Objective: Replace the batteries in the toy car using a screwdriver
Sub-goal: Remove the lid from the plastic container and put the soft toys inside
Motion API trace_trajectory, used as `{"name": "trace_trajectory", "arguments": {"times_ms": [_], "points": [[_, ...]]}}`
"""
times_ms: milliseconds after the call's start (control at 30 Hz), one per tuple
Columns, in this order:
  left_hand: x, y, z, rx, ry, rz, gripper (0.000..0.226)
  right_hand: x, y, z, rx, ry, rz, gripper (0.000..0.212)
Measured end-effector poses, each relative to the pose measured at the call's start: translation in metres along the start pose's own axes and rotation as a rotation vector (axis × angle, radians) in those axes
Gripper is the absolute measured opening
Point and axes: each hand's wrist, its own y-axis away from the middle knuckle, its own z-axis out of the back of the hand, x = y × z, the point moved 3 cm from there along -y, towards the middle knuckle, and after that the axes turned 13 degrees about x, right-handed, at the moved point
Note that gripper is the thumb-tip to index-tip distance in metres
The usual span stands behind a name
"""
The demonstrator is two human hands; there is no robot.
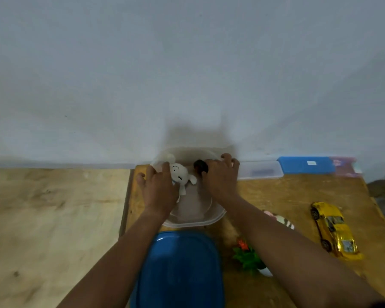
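The yellow toy car (333,230) lies on the wooden table (287,196) at the right, away from both hands. My left hand (158,187) grips the left rim of a clear plastic container (193,223) that stands against the wall. Over the container's far right rim curl the fingers of my right hand (220,176). Inside the container are a white plush toy (179,172) and a dark round object (200,166). I see no screwdriver and no batteries.
A blue lid (180,270) lies just in front of the container. A small green and orange toy (247,256) and a striped item (282,220) sit under my right forearm. A clear box (260,171) and a blue-lidded box (305,164) line the wall.
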Motion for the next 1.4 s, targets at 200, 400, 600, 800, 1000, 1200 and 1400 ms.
{"name": "trace_trajectory", "arguments": {"times_ms": [200,400,600,800,1000,1200,1400], "points": [[-0.005,0.014,0.001,-0.041,0.101,-0.015,0.061,-0.014,0.009,0.007,-0.076,-0.136,0.078,0.026],[-0.051,0.069,0.006,-0.147,0.188,-0.104,0.045,-0.070,0.055,0.019,-0.124,-0.416,0.107,0.042],[-0.119,0.149,-0.015,-0.041,0.306,-0.351,0.051,-0.150,0.119,0.040,0.372,-0.202,0.204,0.075],[-0.179,0.192,-0.056,0.324,0.019,-0.452,0.081,-0.215,0.165,0.017,0.716,-0.028,0.233,0.119],[-0.200,0.203,-0.075,0.426,-0.189,-0.373,0.070,-0.233,0.195,-0.013,0.657,0.065,0.274,0.125],[-0.196,0.217,-0.070,0.276,-0.088,-0.322,0.056,-0.235,0.207,-0.027,0.462,-0.114,0.321,0.095],[-0.159,0.198,-0.022,0.024,0.127,-0.157,0.062,-0.202,0.183,0.010,0.199,-0.278,0.251,0.086]]}}
